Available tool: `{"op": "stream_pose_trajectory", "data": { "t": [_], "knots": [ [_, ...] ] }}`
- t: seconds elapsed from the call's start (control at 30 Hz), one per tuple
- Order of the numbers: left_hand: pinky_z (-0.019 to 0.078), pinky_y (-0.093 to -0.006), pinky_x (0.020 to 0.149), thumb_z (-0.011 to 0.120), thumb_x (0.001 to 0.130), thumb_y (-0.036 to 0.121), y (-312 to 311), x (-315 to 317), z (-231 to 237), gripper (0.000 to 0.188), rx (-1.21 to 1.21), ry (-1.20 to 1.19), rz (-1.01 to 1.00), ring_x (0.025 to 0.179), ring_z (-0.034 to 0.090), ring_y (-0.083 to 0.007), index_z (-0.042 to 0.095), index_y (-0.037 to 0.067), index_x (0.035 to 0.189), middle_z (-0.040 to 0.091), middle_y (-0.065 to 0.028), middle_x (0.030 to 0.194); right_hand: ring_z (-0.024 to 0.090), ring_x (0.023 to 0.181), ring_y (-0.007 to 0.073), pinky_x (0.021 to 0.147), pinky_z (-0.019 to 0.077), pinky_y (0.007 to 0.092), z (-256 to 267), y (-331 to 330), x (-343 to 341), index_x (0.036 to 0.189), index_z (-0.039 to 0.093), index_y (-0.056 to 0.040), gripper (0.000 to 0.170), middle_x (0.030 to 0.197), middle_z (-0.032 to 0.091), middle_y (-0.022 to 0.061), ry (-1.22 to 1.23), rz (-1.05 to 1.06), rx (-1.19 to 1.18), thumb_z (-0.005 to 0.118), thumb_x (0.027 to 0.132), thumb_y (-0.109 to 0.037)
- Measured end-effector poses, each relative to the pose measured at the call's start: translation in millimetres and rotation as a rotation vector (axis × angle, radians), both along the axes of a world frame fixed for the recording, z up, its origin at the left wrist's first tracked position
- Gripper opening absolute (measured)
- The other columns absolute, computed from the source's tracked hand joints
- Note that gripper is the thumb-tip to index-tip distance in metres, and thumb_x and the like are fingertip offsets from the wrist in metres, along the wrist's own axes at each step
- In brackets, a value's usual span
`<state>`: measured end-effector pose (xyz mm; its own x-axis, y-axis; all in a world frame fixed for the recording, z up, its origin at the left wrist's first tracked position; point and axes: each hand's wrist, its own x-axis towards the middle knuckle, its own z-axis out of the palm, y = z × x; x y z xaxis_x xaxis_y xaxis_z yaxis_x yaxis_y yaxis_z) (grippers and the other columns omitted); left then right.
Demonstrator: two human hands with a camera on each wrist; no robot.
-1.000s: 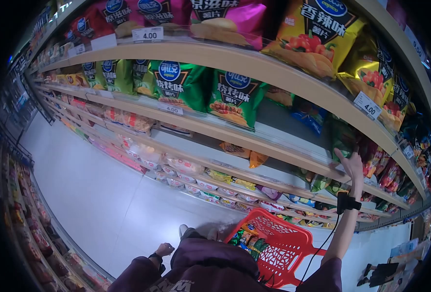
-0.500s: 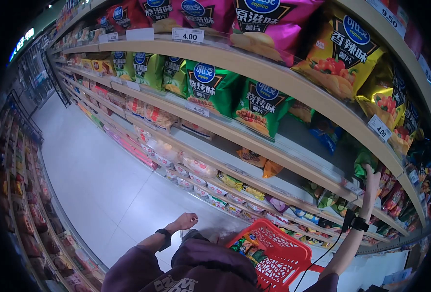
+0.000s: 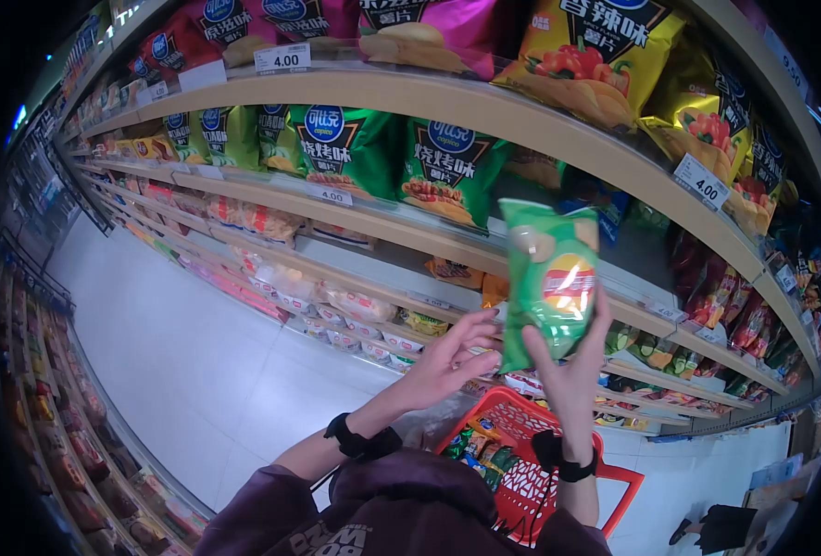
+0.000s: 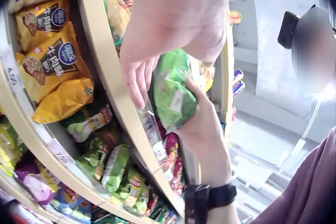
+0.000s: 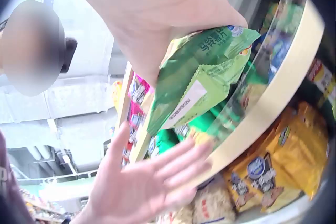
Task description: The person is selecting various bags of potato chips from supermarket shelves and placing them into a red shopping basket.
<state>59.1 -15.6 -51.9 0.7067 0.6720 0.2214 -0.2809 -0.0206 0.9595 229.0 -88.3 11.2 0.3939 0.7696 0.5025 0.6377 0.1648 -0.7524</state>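
Note:
My right hand [image 3: 572,371] grips a green chip bag [image 3: 551,278] by its lower right side, thumb across the front, in the head view. The left hand [image 3: 452,357] is just left of the bag with fingers extended, not touching it. In the left wrist view the right hand [image 4: 205,124] holds the bag [image 4: 173,90] from below. The right wrist view shows the bag's back [image 5: 202,77], with a white label, and the spread left hand [image 5: 147,182] beneath it.
Shelves of chip bags curve across the view, with a wooden shelf edge [image 3: 410,97] above the hands. Below stands a red basket [image 3: 558,445] with several packets inside. Pale floor [image 3: 179,343] lies left; another person's dark clothing [image 3: 727,530] shows lower right.
The right hand has come back from the shelf at the right, bringing the green bag in front of the body. The left hand has risen from low beside the body to near the bag.

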Motion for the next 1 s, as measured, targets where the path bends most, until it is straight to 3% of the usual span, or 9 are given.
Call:
{"op": "stream_pose_trajectory", "data": {
  "t": [0.1, 0.13, 0.23, 0.37, 0.4, 0.53, 0.83, 1.0],
  "knots": [
    [0.0459, -0.0325, 0.092, 0.073, 0.082, 0.023, -3.4, 11.0, 1.8, 0.067, 0.039, -0.006, 0.151, 0.11, 0.056, -0.0169, 0.036, 0.001, 0.133, 0.05, -0.0141, 0.129, 0.045, 0.119, 0.0327, 0.101, 0.0348, 0.0413, -15.2, -4.0, -33.7, 0.14, 0.022, 0.0059, 0.076, 0.133, 0.037, 0.0247, -0.184, 0.056, -0.076, 0.065, 0.084, -0.022],
    [0.046, -0.0324, 0.092, 0.076, 0.079, 0.022, -2.3, 10.8, 2.0, 0.069, 0.032, 0.0, 0.213, 0.11, 0.056, -0.0168, 0.038, 0.0, 0.131, 0.052, -0.0139, 0.127, 0.044, 0.121, 0.0317, 0.102, 0.0341, 0.0423, -21.5, -3.8, -36.6, 0.14, 0.021, 0.0059, 0.067, 0.134, 0.038, 0.0248, -0.142, 0.119, -0.076, 0.056, 0.09, -0.021],
    [0.0468, -0.0307, 0.091, 0.082, 0.072, 0.019, 4.1, -3.6, 8.1, 0.067, -0.089, 0.053, 0.261, 0.106, 0.058, -0.0163, 0.045, -0.003, 0.123, 0.058, -0.0109, 0.117, 0.044, 0.122, 0.0299, 0.101, 0.0349, 0.0421, -28.3, -3.2, -37.5, 0.14, 0.022, 0.0054, 0.061, 0.134, 0.04, 0.0242, 0.203, 0.298, -0.038, 0.052, 0.093, -0.019],
    [0.0473, -0.0302, 0.09, 0.084, 0.069, 0.02, 6.3, -27.5, 5.1, 0.068, -0.025, 0.156, 0.241, 0.103, 0.058, -0.0156, 0.047, -0.002, 0.122, 0.06, -0.0101, 0.114, 0.049, 0.118, 0.0248, 0.099, 0.0385, 0.0377, -20.6, 9.0, -23.5, 0.138, 0.027, 0.0004, 0.064, 0.13, 0.047, 0.0203, 0.462, 0.419, -0.064, 0.063, 0.088, -0.016],
    [0.0473, -0.0301, 0.09, 0.084, 0.069, 0.019, 5.1, -31.4, 8.8, 0.069, -0.001, 0.178, 0.213, 0.103, 0.058, -0.0156, 0.047, -0.002, 0.123, 0.06, -0.0101, 0.114, 0.053, 0.114, 0.0212, 0.096, 0.042, 0.0351, -17.9, 12.6, -24.6, 0.136, 0.032, -0.0004, 0.068, 0.127, 0.05, 0.0172, 0.547, 0.436, -0.054, 0.071, 0.083, -0.016],
    [0.0478, -0.03, 0.089, 0.084, 0.069, 0.019, -1.6, -39.1, 14.4, 0.069, 0.016, 0.205, 0.127, 0.102, 0.059, -0.0154, 0.048, -0.001, 0.124, 0.061, -0.0097, 0.112, 0.058, 0.106, 0.0171, 0.089, 0.0484, 0.0307, -17.7, 22.1, -18.1, 0.129, 0.043, -0.0005, 0.063, 0.118, 0.056, 0.0113, 0.567, 0.564, -0.175, 0.076, 0.079, -0.019],
    [0.0483, -0.0301, 0.088, 0.082, 0.071, 0.016, -8.0, -47.0, 24.8, 0.057, -0.132, 0.196, 0.12, 0.099, 0.059, -0.0136, 0.054, -0.002, 0.117, 0.064, -0.0084, 0.109, 0.057, 0.103, 0.0132, 0.088, 0.0473, 0.0278, -13.9, 30.2, -30.3, 0.129, 0.043, -0.0005, 0.043, 0.118, 0.057, 0.0093, 0.858, 0.519, -0.159, 0.06, 0.093, -0.017],
    [0.0469, -0.0303, 0.091, 0.083, 0.07, 0.016, -7.8, -48.8, 22.7, 0.064, -0.057, 0.185, 0.124, 0.102, 0.059, -0.0139, 0.051, 0.0, 0.122, 0.062, -0.0076, 0.113, 0.054, 0.106, 0.0132, 0.09, 0.0451, 0.0288, -11.2, 26.4, -29.4, 0.128, 0.045, -0.0004, 0.042, 0.119, 0.056, 0.0082, 0.784, 0.55, -0.132, 0.06, 0.093, -0.019]
  ]
}}
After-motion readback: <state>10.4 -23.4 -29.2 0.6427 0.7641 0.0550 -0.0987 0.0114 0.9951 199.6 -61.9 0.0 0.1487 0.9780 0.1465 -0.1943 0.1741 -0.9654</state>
